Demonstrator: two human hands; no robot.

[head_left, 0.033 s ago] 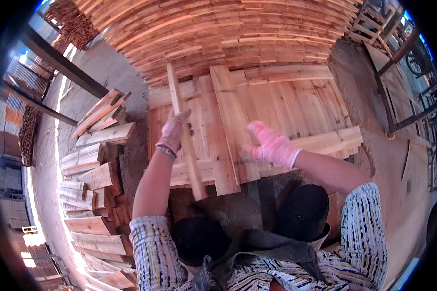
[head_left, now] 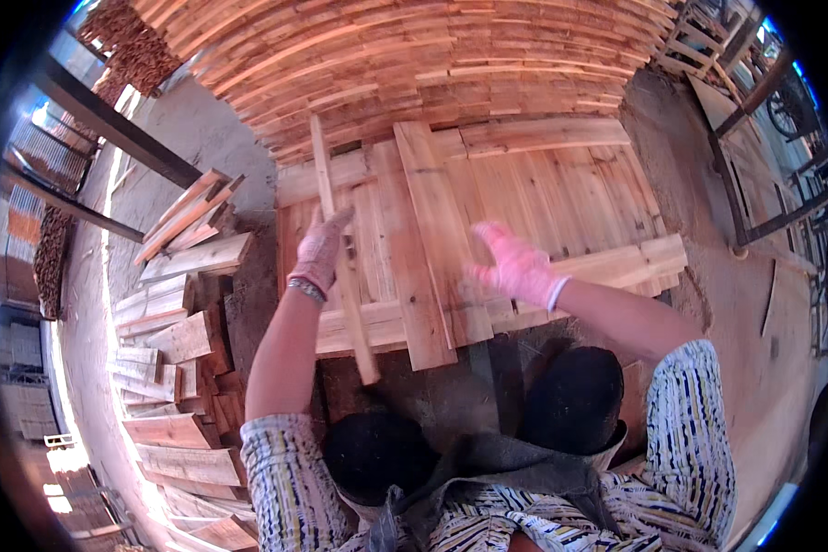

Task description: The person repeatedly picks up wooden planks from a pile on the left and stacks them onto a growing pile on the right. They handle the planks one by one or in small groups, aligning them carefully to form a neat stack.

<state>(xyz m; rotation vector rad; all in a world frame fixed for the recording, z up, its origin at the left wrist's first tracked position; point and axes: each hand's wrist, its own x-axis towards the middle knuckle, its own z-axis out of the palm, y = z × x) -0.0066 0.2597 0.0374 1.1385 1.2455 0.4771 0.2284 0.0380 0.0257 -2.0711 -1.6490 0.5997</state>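
Note:
My left hand (head_left: 319, 247), in a pale pink glove, is closed around a narrow wooden board (head_left: 348, 293) tilted up on its edge. My right hand (head_left: 515, 264), in a pink glove, hovers over the boards with thumb and fingers apart, holding nothing; its fingertips are a little blurred. Between the hands a wider plank (head_left: 423, 221) lies lengthwise across the layer, its near end sticking out toward me. Beneath lies a flat layer of side-by-side boards (head_left: 547, 193), with crosswise boards along its far and near edges, including a near crosswise board (head_left: 626, 264) on the right.
A tall stack of boards (head_left: 414, 64) rises just beyond the layer. Loose plank offcuts (head_left: 179, 451) are heaped on my left. Dark posts (head_left: 120, 120) slant in at the left, and a low frame table (head_left: 754, 184) stands at the right. My knees (head_left: 575, 400) are close to the near edge.
My left hand and the narrow board have shifted slightly left, the board's near end most. The right hand has barely moved and stays open.

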